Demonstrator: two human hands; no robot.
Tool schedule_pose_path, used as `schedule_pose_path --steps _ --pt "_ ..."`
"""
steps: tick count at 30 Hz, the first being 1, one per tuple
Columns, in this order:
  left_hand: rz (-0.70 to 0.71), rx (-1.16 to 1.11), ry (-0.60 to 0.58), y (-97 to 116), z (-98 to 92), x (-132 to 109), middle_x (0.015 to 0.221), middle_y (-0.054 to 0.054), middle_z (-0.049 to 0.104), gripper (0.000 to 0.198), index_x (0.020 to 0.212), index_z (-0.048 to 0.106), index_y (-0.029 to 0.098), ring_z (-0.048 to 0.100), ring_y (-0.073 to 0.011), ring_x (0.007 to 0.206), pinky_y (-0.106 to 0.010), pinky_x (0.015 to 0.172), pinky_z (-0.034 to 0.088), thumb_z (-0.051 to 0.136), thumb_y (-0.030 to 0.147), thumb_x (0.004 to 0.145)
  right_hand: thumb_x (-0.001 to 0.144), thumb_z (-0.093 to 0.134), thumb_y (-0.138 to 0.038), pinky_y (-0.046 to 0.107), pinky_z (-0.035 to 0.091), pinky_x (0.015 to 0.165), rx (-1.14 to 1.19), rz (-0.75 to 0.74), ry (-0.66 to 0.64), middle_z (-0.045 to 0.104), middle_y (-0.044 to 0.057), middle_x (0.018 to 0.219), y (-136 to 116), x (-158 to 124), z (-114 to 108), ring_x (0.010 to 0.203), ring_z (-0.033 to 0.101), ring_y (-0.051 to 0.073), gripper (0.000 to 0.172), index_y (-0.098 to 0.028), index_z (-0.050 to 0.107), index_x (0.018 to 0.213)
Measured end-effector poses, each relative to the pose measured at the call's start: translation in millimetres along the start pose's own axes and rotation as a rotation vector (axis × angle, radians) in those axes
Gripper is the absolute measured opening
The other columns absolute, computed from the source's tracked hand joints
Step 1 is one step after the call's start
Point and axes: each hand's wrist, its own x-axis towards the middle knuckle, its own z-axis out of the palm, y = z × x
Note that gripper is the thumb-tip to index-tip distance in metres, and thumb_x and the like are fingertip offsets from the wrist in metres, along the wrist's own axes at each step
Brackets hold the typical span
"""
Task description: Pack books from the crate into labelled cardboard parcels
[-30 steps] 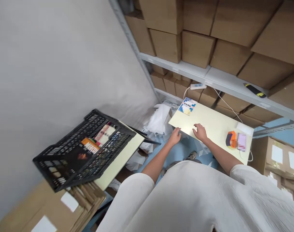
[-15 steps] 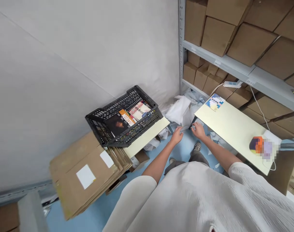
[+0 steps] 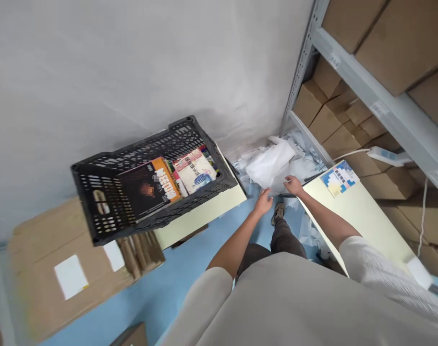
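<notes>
My left hand [image 3: 262, 202] hangs over the blue floor between the two cream tables, fingers loosely bent, with nothing visible in it. My right hand [image 3: 294, 185] is just off the near corner of the right-hand cream table [image 3: 366, 216], fingers apart, at the edge of a heap of white wrapping paper [image 3: 271, 161]. Whether it touches the paper I cannot tell. A small blue and yellow booklet [image 3: 339, 178] lies on that table's far end. To the left, a black plastic crate [image 3: 96, 202] with several books in it stands on a second cream table [image 3: 200, 216].
Flattened cardboard boxes [image 3: 60, 274] with white labels lie on the floor at the left. A grey metal shelf [image 3: 363, 77] full of cardboard boxes fills the right side, with a white power strip [image 3: 388, 154] below it. My foot [image 3: 277, 214] stands on the blue floor.
My view has swung left toward the crate. Both hands have left the right-hand table's top and now sit off its corner by the white paper.
</notes>
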Motion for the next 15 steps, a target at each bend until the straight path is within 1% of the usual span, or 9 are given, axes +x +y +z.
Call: schedule_pose_path --steps 2,4,6,8,10,12,15 --pt "-0.052 -0.035 0.028 -12.0 18.2 42.2 0.147 -0.014 0.070 0.049 0.138 0.071 0.020 0.062 -0.0295 0.146 -0.052 0.132 0.044 0.064 0.007 0.092 0.096 0.066 -0.028 0.036 0.055 0.111 0.049 0.116 -0.043 0.078 0.013 0.131 17.2 60.2 -0.4 0.116 0.075 0.025 0.037 -0.018 0.076 0.129" --pt "-0.115 -0.067 0.046 -31.4 37.9 83.0 0.145 -0.013 0.071 0.049 0.136 0.072 0.021 0.064 -0.0294 0.143 -0.052 0.130 0.047 0.064 0.007 0.091 0.094 0.067 -0.029 0.035 0.055 0.110 0.085 0.226 -0.084 0.079 0.013 0.129 41.2 116.6 7.2 0.121 0.075 0.025 0.037 -0.018 0.077 0.128" --pt "-0.186 -0.093 0.061 -56.9 58.2 118.7 0.145 -0.013 0.071 0.047 0.136 0.073 0.022 0.066 -0.0292 0.140 -0.051 0.128 0.050 0.065 0.008 0.091 0.093 0.067 -0.031 0.036 0.055 0.109 0.106 0.311 -0.127 0.080 0.015 0.131 70.8 165.8 21.8 0.122 0.075 0.027 0.040 -0.017 0.077 0.129" --pt "-0.257 -0.109 0.071 -85.3 77.8 147.3 0.148 -0.014 0.069 0.045 0.136 0.073 0.021 0.066 -0.0296 0.140 -0.050 0.128 0.050 0.066 0.010 0.093 0.092 0.068 -0.033 0.038 0.055 0.110 0.103 0.370 -0.170 0.079 0.016 0.133 102.1 207.0 41.0 0.125 0.074 0.029 0.044 -0.016 0.075 0.132" --pt "-0.314 -0.119 0.071 -113.0 95.7 168.3 0.151 -0.014 0.067 0.045 0.138 0.073 0.021 0.065 -0.0296 0.143 -0.050 0.129 0.049 0.065 0.011 0.094 0.091 0.069 -0.034 0.040 0.054 0.113 0.076 0.418 -0.203 0.078 0.017 0.137 130.9 240.7 61.7 0.133 0.071 0.032 0.050 -0.015 0.074 0.137" --pt "-0.350 -0.128 0.066 -137.0 110.9 182.9 0.151 -0.013 0.068 0.047 0.140 0.072 0.022 0.064 -0.0291 0.145 -0.050 0.129 0.049 0.063 0.012 0.094 0.088 0.073 -0.035 0.042 0.051 0.119 0.048 0.457 -0.230 0.073 0.021 0.146 154.5 268.2 81.7 0.143 0.066 0.036 0.058 -0.013 0.071 0.142" --pt "-0.374 -0.124 0.053 -163.3 128.0 196.5 0.151 -0.012 0.069 0.049 0.142 0.070 0.022 0.062 -0.0285 0.146 -0.051 0.131 0.048 0.061 0.012 0.094 0.086 0.079 -0.040 0.050 0.048 0.123 0.063 0.487 -0.257 0.061 0.028 0.161 179.3 299.8 107.7 0.152 0.057 0.045 0.078 -0.009 0.061 0.155"
